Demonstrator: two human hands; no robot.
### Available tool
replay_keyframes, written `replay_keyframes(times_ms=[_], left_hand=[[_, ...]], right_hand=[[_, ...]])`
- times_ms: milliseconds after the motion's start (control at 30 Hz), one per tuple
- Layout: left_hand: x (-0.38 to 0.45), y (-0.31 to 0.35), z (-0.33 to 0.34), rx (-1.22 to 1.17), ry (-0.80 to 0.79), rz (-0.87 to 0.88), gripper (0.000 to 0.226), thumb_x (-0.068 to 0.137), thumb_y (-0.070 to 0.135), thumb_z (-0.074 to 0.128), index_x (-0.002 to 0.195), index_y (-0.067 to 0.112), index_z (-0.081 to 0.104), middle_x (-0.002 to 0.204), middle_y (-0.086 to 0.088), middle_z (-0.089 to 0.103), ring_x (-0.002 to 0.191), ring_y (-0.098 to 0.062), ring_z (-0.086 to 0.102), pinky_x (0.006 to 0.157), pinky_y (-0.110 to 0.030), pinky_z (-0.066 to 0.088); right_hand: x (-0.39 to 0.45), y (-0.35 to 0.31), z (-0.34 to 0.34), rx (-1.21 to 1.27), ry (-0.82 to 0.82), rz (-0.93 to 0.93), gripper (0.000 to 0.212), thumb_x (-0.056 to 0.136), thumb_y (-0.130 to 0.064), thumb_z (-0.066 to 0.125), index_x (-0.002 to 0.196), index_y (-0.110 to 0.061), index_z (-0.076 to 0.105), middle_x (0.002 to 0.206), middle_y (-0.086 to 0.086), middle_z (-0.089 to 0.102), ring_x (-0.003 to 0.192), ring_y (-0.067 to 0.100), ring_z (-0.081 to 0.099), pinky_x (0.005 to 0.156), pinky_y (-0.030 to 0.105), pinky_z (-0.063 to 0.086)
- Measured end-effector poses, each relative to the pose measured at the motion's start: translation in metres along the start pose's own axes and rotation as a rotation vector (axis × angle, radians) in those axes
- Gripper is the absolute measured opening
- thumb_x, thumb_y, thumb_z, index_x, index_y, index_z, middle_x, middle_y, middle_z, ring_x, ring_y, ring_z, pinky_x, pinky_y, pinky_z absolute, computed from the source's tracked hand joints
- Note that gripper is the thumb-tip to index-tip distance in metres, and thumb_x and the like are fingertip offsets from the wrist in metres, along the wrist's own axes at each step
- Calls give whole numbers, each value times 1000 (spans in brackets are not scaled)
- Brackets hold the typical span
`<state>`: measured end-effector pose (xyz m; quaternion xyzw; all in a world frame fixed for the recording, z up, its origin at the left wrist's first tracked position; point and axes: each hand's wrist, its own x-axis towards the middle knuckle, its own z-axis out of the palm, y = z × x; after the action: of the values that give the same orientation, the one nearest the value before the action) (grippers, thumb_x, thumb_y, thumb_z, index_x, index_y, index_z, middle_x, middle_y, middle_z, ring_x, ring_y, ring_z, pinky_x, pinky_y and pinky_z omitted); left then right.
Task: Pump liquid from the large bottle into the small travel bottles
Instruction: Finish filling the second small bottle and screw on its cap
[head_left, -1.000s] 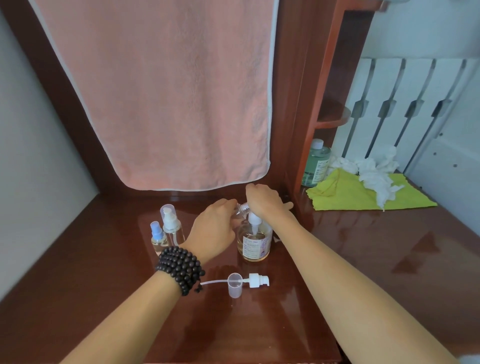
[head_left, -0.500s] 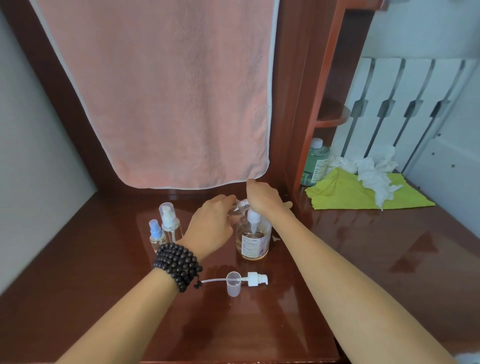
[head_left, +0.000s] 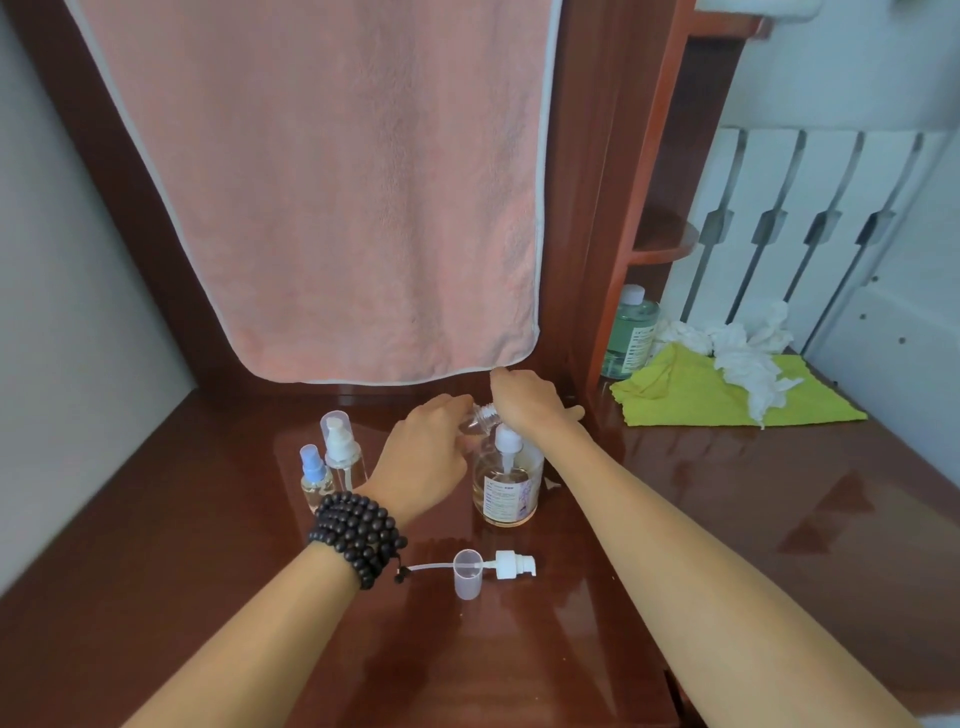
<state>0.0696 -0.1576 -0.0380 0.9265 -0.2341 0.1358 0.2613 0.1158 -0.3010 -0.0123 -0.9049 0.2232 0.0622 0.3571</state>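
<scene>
- red-brown glossy wood makes up the worktop; a pink towel is hung behind it.
- the large bottle, clear with amber liquid and a white pump, is stood upright near the middle of the worktop.
- a small clear travel bottle, uncapped, is gripped tilted by the left hand, its threaded neck held at the pump spout.
- the right hand is laid over the pump head, fingers curled down; thumb hidden.
- two capped travel bottles are stood just left of the left hand.
- a detached pump and a clear cap are lying nearer the camera.
- a green cloth with crumpled tissue is seen at right.
</scene>
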Motion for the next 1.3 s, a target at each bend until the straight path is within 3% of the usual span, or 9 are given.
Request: replay_keyframes(times_ms=[200, 400, 500, 633, 700, 833, 1000, 1167, 1300], left_hand=[[-3, -1, 6, -38, -41, -40, 26, 87, 8, 61, 113, 9, 60, 103, -8, 63, 95, -29, 62, 82, -48, 51], [0, 2, -5, -36, -14, 1, 32, 89, 11, 60, 120, 13, 58, 108, -4, 62, 101, -29, 60, 84, -49, 50], [1, 0, -4, -14, -12, -4, 39, 88, 9, 60, 127, 10, 56, 114, -7, 62, 105, -32, 60, 85, -50, 50], [-1, -2, 4, -21, -26, -8, 29, 86, 8, 59, 114, 12, 59, 102, -5, 60, 95, -32, 61, 80, -49, 51], [-2, -1, 7, -16, -36, -11, 22, 85, 8, 60, 107, 12, 58, 97, -4, 60, 90, -31, 60, 78, -49, 51], [-3, -1, 5, -15, -38, -7, 22, 88, 10, 60, 110, 13, 58, 100, -4, 60, 92, -29, 61, 79, -49, 51], [-1, 0, -6, -25, -12, 14, 31, 90, 14, 60, 120, 12, 56, 108, -4, 61, 99, -29, 60, 82, -49, 51], [-1, -1, 3, -21, -8, -1, 29, 88, 10, 61, 116, 11, 58, 103, -5, 61, 94, -31, 61, 79, -48, 51], [-5, -1, 9, -10, -22, 8, 24, 85, 8, 60, 108, 11, 58, 97, -5, 60, 88, -32, 61, 76, -47, 52]], right_hand=[[-5, 2, 9, -43, 7, 4, 54, 97, -28, 22, 134, -13, 58, 136, 10, 57, 130, 33, 46, 108, 58, 19], [-11, 1, -3, 112, 51, -42, 52, 100, -39, 25, 123, -14, 65, 127, 9, 63, 120, 32, 51, 108, 55, 21], [-11, -2, -4, 81, 31, -72, 49, 101, -36, 26, 120, -13, 65, 125, 9, 62, 117, 31, 51, 110, 56, 21], [-5, -1, 8, 66, -16, -42, 49, 87, -31, 18, 109, -10, 57, 129, 14, 59, 122, 37, 50, 111, 58, 29], [-4, 3, 11, 84, -17, -47, 46, 93, -26, 23, 115, -9, 60, 130, 18, 59, 126, 42, 52, 110, 62, 35], [-9, 4, 5, 73, -1, 2, 45, 99, -25, 25, 126, -14, 60, 127, 8, 56, 127, 31, 46, 108, 57, 19], [-9, -1, -7, 43, 25, -84, 47, 103, -37, 25, 120, -14, 62, 126, 9, 61, 114, 30, 48, 107, 54, 20], [-4, 4, 2, -28, 13, -126, 39, 102, -14, 26, 120, -11, 60, 115, 6, 50, 118, 26, 42, 114, 59, 20], [1, 9, 10, 109, 20, -60, 27, 97, -7, 29, 104, -11, 55, 105, 3, 42, 119, 27, 46, 113, 61, 27]])
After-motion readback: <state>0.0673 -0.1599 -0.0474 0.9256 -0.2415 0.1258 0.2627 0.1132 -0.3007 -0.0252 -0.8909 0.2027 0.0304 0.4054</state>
